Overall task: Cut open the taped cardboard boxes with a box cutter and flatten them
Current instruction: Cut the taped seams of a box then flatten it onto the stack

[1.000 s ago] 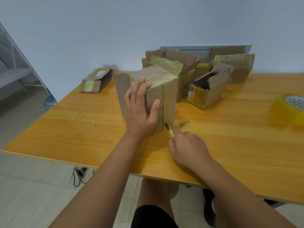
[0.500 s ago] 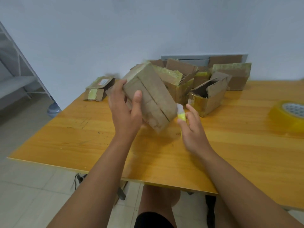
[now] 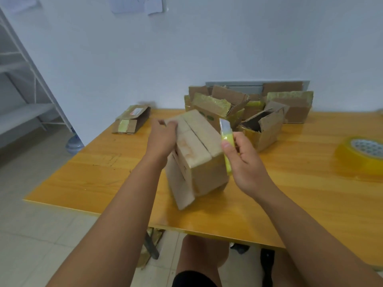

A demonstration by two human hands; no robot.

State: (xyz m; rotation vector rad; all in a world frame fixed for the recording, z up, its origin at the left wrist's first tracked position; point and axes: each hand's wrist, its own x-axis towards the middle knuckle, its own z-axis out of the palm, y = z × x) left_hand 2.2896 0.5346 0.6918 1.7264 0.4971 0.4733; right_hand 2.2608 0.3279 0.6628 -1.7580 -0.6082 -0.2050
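Hands: left [image 3: 163, 137] on box [image 3: 199, 154], right [image 3: 246, 162] around cutter [image 3: 227, 141].

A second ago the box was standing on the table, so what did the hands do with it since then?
The left hand lifted the cardboard box and tipped it over, moving its grip to the far end. The right hand brought the box cutter up from the table, blade now pointing upward beside the box. The pile of opened boxes, the flat box and the tape roll stayed put.
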